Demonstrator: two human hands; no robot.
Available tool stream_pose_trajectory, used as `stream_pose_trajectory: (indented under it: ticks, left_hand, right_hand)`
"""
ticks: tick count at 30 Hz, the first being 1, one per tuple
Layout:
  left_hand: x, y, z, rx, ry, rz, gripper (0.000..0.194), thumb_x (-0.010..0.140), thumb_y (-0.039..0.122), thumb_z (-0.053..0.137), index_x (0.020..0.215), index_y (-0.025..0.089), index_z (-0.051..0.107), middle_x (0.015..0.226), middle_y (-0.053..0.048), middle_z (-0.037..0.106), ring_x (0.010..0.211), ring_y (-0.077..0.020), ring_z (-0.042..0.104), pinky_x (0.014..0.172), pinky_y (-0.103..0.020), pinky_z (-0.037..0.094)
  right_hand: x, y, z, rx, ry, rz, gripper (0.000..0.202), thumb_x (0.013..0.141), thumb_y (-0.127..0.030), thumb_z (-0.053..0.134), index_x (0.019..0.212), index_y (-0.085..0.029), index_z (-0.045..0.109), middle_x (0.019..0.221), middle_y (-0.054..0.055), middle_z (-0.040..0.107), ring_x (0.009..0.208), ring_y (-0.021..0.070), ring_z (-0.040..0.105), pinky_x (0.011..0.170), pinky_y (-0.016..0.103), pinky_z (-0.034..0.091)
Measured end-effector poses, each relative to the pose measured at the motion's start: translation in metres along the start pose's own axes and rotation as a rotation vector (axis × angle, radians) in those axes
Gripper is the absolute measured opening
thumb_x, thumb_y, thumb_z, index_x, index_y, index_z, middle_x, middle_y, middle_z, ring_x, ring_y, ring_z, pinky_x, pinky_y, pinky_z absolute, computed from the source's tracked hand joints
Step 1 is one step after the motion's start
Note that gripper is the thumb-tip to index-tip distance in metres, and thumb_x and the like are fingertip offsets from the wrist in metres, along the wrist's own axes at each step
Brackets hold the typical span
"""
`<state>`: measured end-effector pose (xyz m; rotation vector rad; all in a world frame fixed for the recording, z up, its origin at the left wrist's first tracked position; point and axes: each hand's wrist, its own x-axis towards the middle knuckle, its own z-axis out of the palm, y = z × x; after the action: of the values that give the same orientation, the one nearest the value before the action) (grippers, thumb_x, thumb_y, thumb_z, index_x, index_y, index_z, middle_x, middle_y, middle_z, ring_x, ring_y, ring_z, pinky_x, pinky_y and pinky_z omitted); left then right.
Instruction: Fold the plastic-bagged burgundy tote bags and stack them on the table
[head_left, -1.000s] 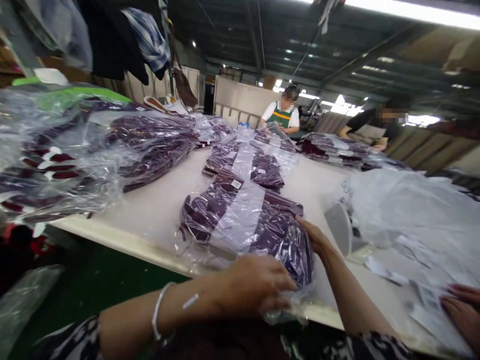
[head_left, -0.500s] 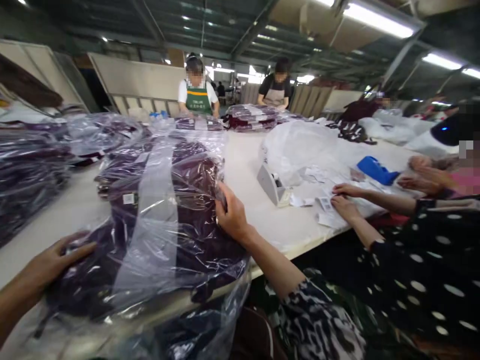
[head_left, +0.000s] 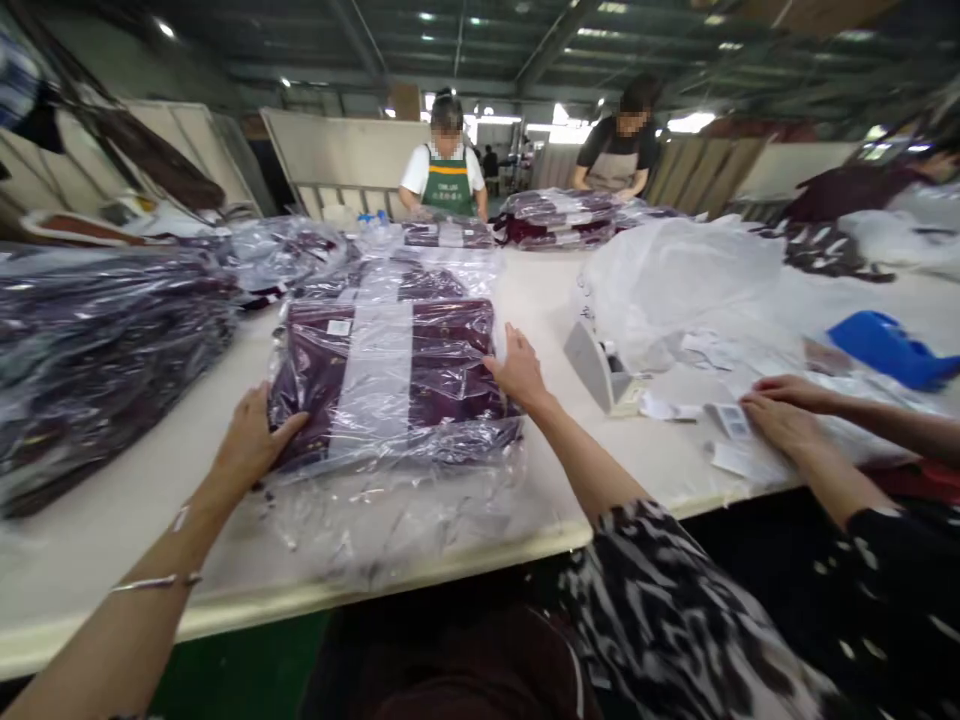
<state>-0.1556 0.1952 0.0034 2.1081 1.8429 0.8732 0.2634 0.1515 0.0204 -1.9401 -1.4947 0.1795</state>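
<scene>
A folded maroon garment in a clear plastic bag [head_left: 450,390] lies flat on the table before me, on the near end of a row of similar packs. A pale band runs down its middle, and a small white label [head_left: 339,327] shows at its upper left. At its left edge rests my left hand [head_left: 251,435], fingers stretched along the side and thumb on the plastic. My right hand [head_left: 519,370] touches the opposite edge, fingers apart and thumb against the bag. Loose clear plastic spreads from the pack toward the table's front edge.
More bagged dark garments [head_left: 105,360] are piled at left. At right stand a small grey-white box [head_left: 596,365], a heap of white plastic [head_left: 675,280] and a blue object [head_left: 889,350]. A co-worker's hands [head_left: 787,410] handle paper labels. Two people [head_left: 448,185] work across the table [head_left: 532,285].
The bagged garment has moved away from me and now lies flatter, clear of the front edge. Both hands went forward with it, and the right hand's fingers have loosened. My view has turned right.
</scene>
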Motion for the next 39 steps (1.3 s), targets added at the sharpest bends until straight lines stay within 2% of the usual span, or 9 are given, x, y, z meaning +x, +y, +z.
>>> stream_pose_trajectory:
  ticks: [4,9,13,16,20,25,31,36,39]
  left_hand:
    - [-0.04,-0.018,-0.016,-0.217,-0.097,-0.366,0.103,0.081,0.052,0.074,0.158,0.004,0.023,0.159,-0.029,0.038,0.143,-0.0428,0.044,0.117,-0.056,0.038]
    - [-0.103,-0.025,-0.036,-0.519,-0.096,-0.525,0.11,0.065,0.051,0.086,0.155,0.016,0.033,0.13,-0.02,0.067,0.116,-0.0329,0.068,0.089,-0.038,0.057]
    - [-0.125,-0.012,-0.04,-0.68,-0.076,-0.534,0.079,0.056,0.04,0.087,0.126,0.013,0.059,0.072,0.0,0.069,0.064,-0.017,0.065,0.061,-0.026,0.053]
    - [-0.123,-0.012,-0.057,-0.965,0.089,-0.527,0.057,0.055,0.029,0.083,0.106,0.015,0.063,0.062,0.006,0.06,0.052,-0.0088,0.052,0.053,-0.019,0.046]
    - [-0.131,-0.026,-0.083,-1.018,0.447,-0.434,0.046,0.058,0.028,0.08,0.099,0.02,0.059,0.067,0.006,0.061,0.061,-0.011,0.058,0.06,-0.021,0.05]
    - [-0.174,-0.015,-0.041,-0.498,0.035,-0.185,0.069,0.057,0.045,0.085,0.117,0.019,0.062,0.117,-0.014,0.072,0.112,-0.0332,0.067,0.095,-0.047,0.054]
    - [-0.18,0.017,0.001,-0.336,0.06,-0.06,0.023,0.087,0.041,0.055,0.075,0.022,0.06,0.076,-0.004,0.066,0.081,-0.0238,0.064,0.086,-0.041,0.052]
    - [-0.167,0.013,-0.045,-0.916,0.282,-0.269,0.033,0.085,0.051,0.06,0.074,0.021,0.05,0.069,0.002,0.057,0.063,-0.0156,0.058,0.065,-0.03,0.051]
    - [-0.185,0.019,-0.072,-0.824,0.516,-0.269,0.025,0.09,0.044,0.062,0.086,0.02,0.055,0.081,0.0,0.062,0.076,-0.0162,0.062,0.075,-0.03,0.054]
  right_hand:
    - [-0.082,0.001,-0.025,0.078,-0.087,-0.483,0.072,0.096,-0.039,0.065,0.159,-0.022,0.036,0.16,0.015,0.044,0.15,0.0301,0.038,0.123,0.052,0.034]
    - [-0.175,0.01,-0.027,0.018,-0.256,-0.759,0.094,0.077,-0.054,0.086,0.155,-0.021,0.043,0.154,0.016,0.051,0.143,0.0345,0.045,0.118,0.057,0.04]
    - [-0.19,0.023,-0.014,-0.034,-0.218,-0.827,0.028,0.092,-0.024,0.072,0.119,-0.02,0.07,0.103,0.009,0.075,0.103,0.0275,0.068,0.11,0.055,0.046]
    - [-0.188,0.025,-0.027,0.089,-0.215,-0.799,0.018,0.099,-0.017,0.057,0.089,-0.021,0.071,0.079,0.004,0.07,0.079,0.0202,0.066,0.085,0.036,0.056]
    - [-0.189,0.02,-0.075,0.377,-0.156,-0.528,0.013,0.099,-0.028,0.062,0.093,-0.023,0.072,0.087,0.002,0.073,0.081,0.017,0.069,0.075,0.025,0.054]
    - [-0.214,-0.015,-0.105,0.546,-0.288,-0.383,0.02,0.096,-0.039,0.066,0.085,-0.025,0.075,0.082,0.001,0.075,0.076,0.0166,0.071,0.069,0.022,0.055]
    - [-0.278,-0.073,-0.028,0.58,-0.862,-0.731,0.024,0.091,-0.041,0.074,0.112,-0.031,0.079,0.11,0.003,0.079,0.107,0.0223,0.074,0.093,0.033,0.061]
    - [-0.274,-0.098,0.036,0.322,-0.558,-0.682,0.042,0.085,-0.022,0.074,0.127,-0.022,0.073,0.137,0.015,0.068,0.126,0.0345,0.065,0.107,0.052,0.054]
    - [-0.251,-0.118,0.04,0.409,-0.447,-0.338,0.047,0.091,-0.03,0.064,0.136,-0.015,0.065,0.097,0.012,0.079,0.082,0.0275,0.075,0.077,0.042,0.063]
